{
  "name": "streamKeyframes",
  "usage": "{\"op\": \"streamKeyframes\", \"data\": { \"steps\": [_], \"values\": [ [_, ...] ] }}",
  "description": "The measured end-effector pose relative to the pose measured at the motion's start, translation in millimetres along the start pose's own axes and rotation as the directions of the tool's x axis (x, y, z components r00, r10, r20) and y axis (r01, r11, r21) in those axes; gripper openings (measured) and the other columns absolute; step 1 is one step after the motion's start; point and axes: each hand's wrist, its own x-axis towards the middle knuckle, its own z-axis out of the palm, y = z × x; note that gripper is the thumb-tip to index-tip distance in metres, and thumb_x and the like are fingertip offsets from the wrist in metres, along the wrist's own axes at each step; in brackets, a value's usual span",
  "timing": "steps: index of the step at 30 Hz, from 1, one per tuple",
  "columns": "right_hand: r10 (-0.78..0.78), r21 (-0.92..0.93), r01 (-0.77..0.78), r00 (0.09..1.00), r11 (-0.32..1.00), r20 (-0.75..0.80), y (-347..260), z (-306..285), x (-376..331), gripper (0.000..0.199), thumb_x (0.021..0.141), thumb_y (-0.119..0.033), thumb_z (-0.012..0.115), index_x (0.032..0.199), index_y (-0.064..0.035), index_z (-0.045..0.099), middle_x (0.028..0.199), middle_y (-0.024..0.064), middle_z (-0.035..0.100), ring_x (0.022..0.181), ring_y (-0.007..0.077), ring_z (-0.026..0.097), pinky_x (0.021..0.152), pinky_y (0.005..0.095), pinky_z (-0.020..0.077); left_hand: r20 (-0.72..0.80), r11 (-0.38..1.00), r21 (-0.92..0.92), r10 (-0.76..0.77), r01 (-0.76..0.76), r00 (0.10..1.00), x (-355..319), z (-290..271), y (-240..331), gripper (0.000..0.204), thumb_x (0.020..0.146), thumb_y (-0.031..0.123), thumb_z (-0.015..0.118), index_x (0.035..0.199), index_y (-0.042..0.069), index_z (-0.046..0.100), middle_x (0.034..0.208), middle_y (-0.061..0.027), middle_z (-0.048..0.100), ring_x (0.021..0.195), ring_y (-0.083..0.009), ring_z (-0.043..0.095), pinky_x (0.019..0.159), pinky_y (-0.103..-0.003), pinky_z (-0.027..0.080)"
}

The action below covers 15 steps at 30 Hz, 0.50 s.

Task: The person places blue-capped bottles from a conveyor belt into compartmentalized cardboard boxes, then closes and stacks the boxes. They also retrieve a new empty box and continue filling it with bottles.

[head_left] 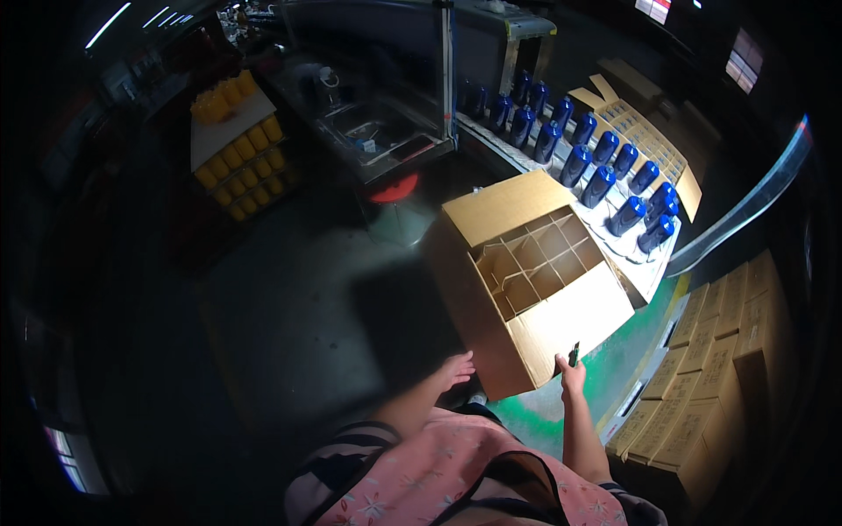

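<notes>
An open cardboard box [487, 342] with a grid of cardboard dividers [535, 254] stands in front of me, tilted toward the belt. Its near flap [570, 320] and far flap [509, 206] are folded outward. My left hand [458, 371] is beside the box's near left side, fingers stretched and holding nothing; whether the fingertips touch the cardboard is unclear. At the near flap's edge, my right hand [572, 375] is closed around a small dark utility knife [574, 353], its tip pointing up and away from me.
Several dark blue bottles [599, 186] stand on a white conveyor [627, 250] beyond the box. Behind them is another open divided carton [640, 131]. Closed cartons [702, 368] are stacked at right. A red stool [395, 190] stands at centre; yellow bottles [241, 167] fill a rack at far left.
</notes>
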Motion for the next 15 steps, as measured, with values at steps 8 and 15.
{"op": "streamKeyframes", "data": {
  "steps": [8,15],
  "values": [
    [0.180,0.001,-0.182,0.977,0.983,0.117,-32.4,-1.0,-7.6,0.033,0.079,-0.025,0.077,0.093,-0.0011,0.059,0.081,0.0036,0.061,0.071,0.0130,0.053,0.065,0.0315,0.0415,0.032,0.832,0.305,0.477,-0.463,0.878,-78.7,-63.6,45.6,0.022,0.087,0.015,0.066,0.103,0.001,0.067,0.094,-0.0040,0.070,0.078,-0.0112,0.064,0.071,-0.025,0.050],
    [0.124,0.258,-0.118,0.992,0.959,-0.007,-54.6,-23.6,35.4,0.025,0.080,-0.021,0.075,0.093,-0.0032,0.062,0.083,0.0043,0.064,0.071,0.0131,0.056,0.066,0.0297,0.0437,-0.018,0.626,0.296,0.759,-0.721,0.651,-161.9,22.5,188.2,0.016,0.086,0.015,0.065,0.076,0.003,0.063,0.075,-0.0031,0.065,0.067,-0.0072,0.056,0.064,-0.023,0.044]
  ]
}}
